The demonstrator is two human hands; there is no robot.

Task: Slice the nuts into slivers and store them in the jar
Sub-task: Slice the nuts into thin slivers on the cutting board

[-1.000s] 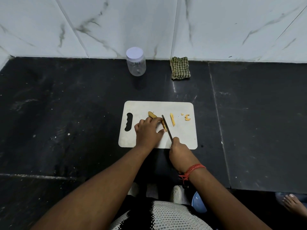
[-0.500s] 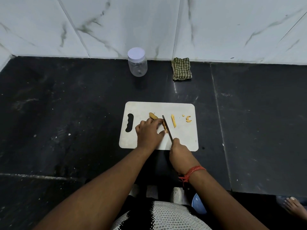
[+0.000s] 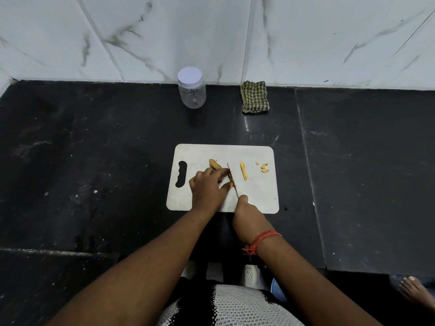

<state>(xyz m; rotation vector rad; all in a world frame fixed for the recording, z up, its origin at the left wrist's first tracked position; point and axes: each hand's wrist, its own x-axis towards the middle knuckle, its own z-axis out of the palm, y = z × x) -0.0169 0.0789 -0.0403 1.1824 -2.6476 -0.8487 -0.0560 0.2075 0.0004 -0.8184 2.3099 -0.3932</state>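
A nut [image 3: 230,175] is pinned to the cutting board [image 3: 256,196] by the curled fingers of the left hand [image 3: 208,188]. A knife [image 3: 233,181] is gripped by the right hand [image 3: 247,216], its blade laid against that nut. Slivers [image 3: 243,170] lie toward the board's right edge. The jar [image 3: 191,90] (lid on, apparently empty) is seen at the counter's [image 3: 94,149] back edge, near a checked cloth [image 3: 255,97].

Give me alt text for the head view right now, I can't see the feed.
On a white cutting board on a black counter, the left hand steadies a nut while the right hand holds a knife against it. Cut slivers lie right of the blade. A lidded clear jar and folded checked cloth stand by the marble wall.
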